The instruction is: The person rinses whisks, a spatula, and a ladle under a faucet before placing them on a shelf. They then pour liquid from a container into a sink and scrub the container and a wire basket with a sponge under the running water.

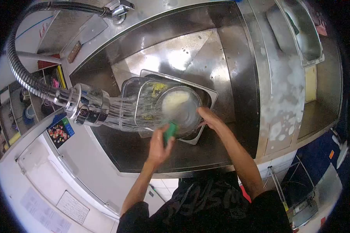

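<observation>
My left hand (pixel 159 146) grips a green scrubbing sponge (pixel 170 133), slightly blurred, at the near edge of a round bowl (pixel 186 116). Whitish suds (pixel 175 101) lie inside that bowl, which looks greyish and partly see-through. On its right side, my right hand (pixel 209 117) holds the rim, fingers partly hidden beneath. Under the bowl is a rectangular metal tray (pixel 209 93) with a mesh or see-through container (pixel 130 87) over it. Water streams from the spray head (pixel 90 105) across the container towards the bowl. Yellow bits (pixel 158 88) show near the bowl.
A deep steel sink (pixel 225 58) surrounds these things. The flexible metal hose (pixel 17 66) arches over its left side. A wooden-handled tool (pixel 74 51) lies by the upper left rim. To the right are a wet steel counter (pixel 277 97) and a metal container (pixel 309 35).
</observation>
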Action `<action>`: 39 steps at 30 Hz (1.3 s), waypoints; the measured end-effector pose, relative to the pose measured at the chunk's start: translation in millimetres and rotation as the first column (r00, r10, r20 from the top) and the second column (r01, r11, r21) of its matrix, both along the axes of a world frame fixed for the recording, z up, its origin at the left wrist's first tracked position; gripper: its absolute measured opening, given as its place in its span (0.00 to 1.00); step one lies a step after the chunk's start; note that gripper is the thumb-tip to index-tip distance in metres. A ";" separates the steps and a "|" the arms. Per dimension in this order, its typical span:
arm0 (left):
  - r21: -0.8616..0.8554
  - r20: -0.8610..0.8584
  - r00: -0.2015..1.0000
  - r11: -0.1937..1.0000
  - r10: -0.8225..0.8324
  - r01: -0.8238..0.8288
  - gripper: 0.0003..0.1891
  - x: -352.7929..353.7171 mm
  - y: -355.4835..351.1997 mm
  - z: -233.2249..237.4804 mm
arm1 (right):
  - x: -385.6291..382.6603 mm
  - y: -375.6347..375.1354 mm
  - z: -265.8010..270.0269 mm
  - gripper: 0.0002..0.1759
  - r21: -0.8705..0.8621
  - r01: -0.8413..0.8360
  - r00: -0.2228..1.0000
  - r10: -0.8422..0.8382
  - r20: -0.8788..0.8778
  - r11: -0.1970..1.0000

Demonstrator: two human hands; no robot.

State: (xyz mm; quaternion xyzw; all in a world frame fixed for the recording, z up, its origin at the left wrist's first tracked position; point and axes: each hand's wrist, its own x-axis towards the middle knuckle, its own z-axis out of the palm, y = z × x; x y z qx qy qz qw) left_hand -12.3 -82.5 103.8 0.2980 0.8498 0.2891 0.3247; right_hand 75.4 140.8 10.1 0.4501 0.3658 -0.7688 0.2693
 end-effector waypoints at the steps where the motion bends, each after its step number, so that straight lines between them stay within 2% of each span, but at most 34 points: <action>1: 0.000 0.001 1.000 1.000 0.006 -0.006 0.23 -1.5 -1.3 -0.1 | 1.0 1.2 4.0 0.33 0.014 -0.032 0.999 0.032 -0.013 0.999; 2: -0.073 -0.073 0.995 0.996 -0.062 0.056 0.24 -7.8 -3.5 -0.4 | 3.0 1.6 5.4 0.33 0.013 -0.039 0.999 0.039 -0.014 0.999; 3: -0.146 -0.147 0.980 0.983 -0.134 0.113 0.25 -18.8 -2.9 -3.3 | 2.5 5.3 5.3 0.33 -0.077 -0.015 0.999 0.012 -0.035 0.997; 4: -0.207 -0.127 0.989 0.977 -0.073 0.046 0.24 -37.5 0.7 -8.9 | 2.1 9.0 3.9 0.32 -0.165 0.007 0.998 -0.016 -0.056 0.986; 5: -0.271 -0.107 0.994 0.963 -0.010 -0.019 0.24 -54.5 4.9 -14.7 | 6.0 6.6 -0.7 0.32 -0.159 0.003 0.998 -0.013 -0.062 0.987; 7: -0.371 -0.066 0.993 0.926 -0.099 0.068 0.26 -66.2 12.9 -28.3 | 16.7 -1.7 -20.0 0.32 -0.217 -0.006 0.999 -0.001 -0.035 0.976; 8: -0.366 -0.062 0.994 0.928 -0.092 0.063 0.26 -66.5 19.9 -38.2 | 21.8 -5.4 -28.1 0.33 -0.251 -0.002 0.999 -0.008 -0.039 0.968; 10: -0.461 -0.150 0.986 0.877 0.072 -0.134 0.27 -64.2 47.3 -63.5 | 30.3 -15.2 -22.6 0.34 -0.303 -0.022 1.000 0.022 -0.003 0.953; 11: -0.450 -0.150 0.986 0.882 0.080 -0.140 0.27 -62.6 61.0 -74.0 | 33.5 -21.0 -19.3 0.34 -0.361 -0.022 0.999 0.037 0.036 0.932; 13: -0.152 -0.119 0.922 0.911 0.368 -0.383 0.28 -50.6 86.3 -92.0 | 21.5 -34.4 -1.6 0.37 -0.356 -0.040 0.998 0.053 0.026 0.934; 14: -0.147 -0.113 0.919 0.908 0.378 -0.391 0.28 -36.8 94.9 -99.4 | 18.5 -46.6 1.7 0.39 -0.040 0.047 0.998 -0.046 0.029 0.998; 15: -0.097 -0.048 0.972 0.967 0.231 -0.235 0.28 -21.2 101.8 -105.0 | 16.4 -54.5 1.7 0.42 0.277 0.136 0.990 -0.141 -0.001 0.951; 16: -0.037 0.007 0.997 0.997 0.074 -0.074 0.28 -11.8 105.5 -110.5 | 10.6 -53.0 -3.7 0.47 0.307 0.273 0.961 -0.274 -0.043 0.912; 17: -0.033 0.010 0.997 0.997 0.075 -0.075 0.28 -10.1 105.1 -116.4 | 10.7 -46.7 -7.2 0.47 0.312 0.272 0.961 -0.273 -0.041 0.911; 19: 0.193 0.235 0.970 0.975 0.067 -0.114 0.28 -10.9 94.1 -124.5 | 12.1 -38.3 -4.9 0.49 0.267 0.370 0.915 -0.300 -0.269 0.890; 20: 0.192 0.110 0.984 0.968 0.140 -0.159 0.27 -17.6 89.2 -131.2 | 8.9 -35.3 -3.1 0.49 0.372 0.280 0.950 -0.199 -0.243 0.885; 21: 0.196 0.109 0.985 0.968 0.136 -0.155 0.27 -18.9 92.3 -125.6 | 5.7 -31.9 0.8 0.49 0.376 0.284 0.949 -0.201 -0.245 0.882; 23: 0.077 -0.123 0.896 0.905 0.426 -0.419 0.27 -14.4 96.6 -113.2 | 1.2 -23.1 8.3 0.49 0.287 0.152 0.985 -0.122 -0.119 0.946; 24: 0.153 -0.153 0.936 0.943 0.318 -0.295 0.26 -8.4 101.1 -107.1 | 10.4 -30.8 -22.9 0.48 0.379 0.129 0.980 -0.060 -0.190 0.916; 25: 0.153 -0.148 0.937 0.944 0.315 -0.293 0.26 -8.0 110.0 -97.8 | 9.5 -26.4 -22.8 0.48 0.381 0.130 0.981 -0.063 -0.185 0.915; 27: 0.204 -0.193 0.972 0.975 0.131 -0.091 0.25 -7.5 119.5 -82.6 | 7.9 -20.9 -17.1 0.48 0.292 0.065 0.993 -0.035 -0.109 0.954; 28: 0.149 -0.202 0.943 0.960 0.264 -0.237 0.26 -18.7 120.6 -93.7 | -2.8 -5.1 16.3 0.47 0.284 0.015 0.994 0.016 -0.107 0.959; 29: 0.160 -0.207 0.941 0.958 0.269 -0.239 0.26 -18.7 123.3 -101.1 | -4.3 -1.6 12.9 0.47 0.292 0.014 0.993 0.020 -0.114 0.956; 31: 0.253 -0.248 0.890 0.912 0.383 -0.322 0.26 -12.4 133.2 -101.2 | 1.5 -2.0 -0.4 0.46 0.398 -0.043 0.980 0.116 -0.161 0.917; 32: 0.218 -0.405 0.897 0.972 0.177 -0.093 0.24 -0.8 130.8 -94.9 | 7.3 -6.5 -7.3 0.46 0.391 -0.043 0.981 0.112 -0.155 0.919; 33: 0.212 -0.407 0.897 0.973 0.173 -0.092 0.24 -2.1 126.9 -94.9 | 7.3 -9.1 -9.7 0.45 0.479 0.024 0.972 0.093 -0.218 0.877; 34: 0.237 -0.377 0.899 0.962 0.221 -0.137 0.24 -9.6 124.6 -96.6 | 4.9 -9.2 -12.5 0.45 0.562 0.101 0.955 0.078 -0.285 0.821; 35: 0.261 -0.343 0.900 0.948 0.268 -0.182 0.25 -16.4 123.4 -98.5 | 6.0 -9.5 -13.8 0.45 0.562 0.105 0.955 0.074 -0.287 0.820; 36: 0.288 -0.297 0.831 0.874 0.470 -0.391 0.26 -25.3 126.9 -97.9 | 3.2 -6.9 -3.2 0.44 0.505 0.103 0.948 0.070 -0.311 0.857; 37: 0.287 -0.296 0.833 0.875 0.467 -0.389 0.26 -21.8 128.3 -93.5 | 0.9 -5.6 3.7 0.44 0.445 0.099 0.940 0.063 -0.335 0.890; 38: 0.231 -0.372 0.873 0.942 0.316 -0.243 0.25 -13.9 128.1 -87.4 | 0.3 -6.4 -4.4 0.44 0.442 0.098 0.939 0.064 -0.338 0.892; 39: 0.157 -0.437 0.886 0.983 0.154 -0.093 0.24 -7.0 128.5 -79.1 | -3.1 -7.9 -12.0 0.43 0.375 0.125 0.957 -0.011 -0.292 0.918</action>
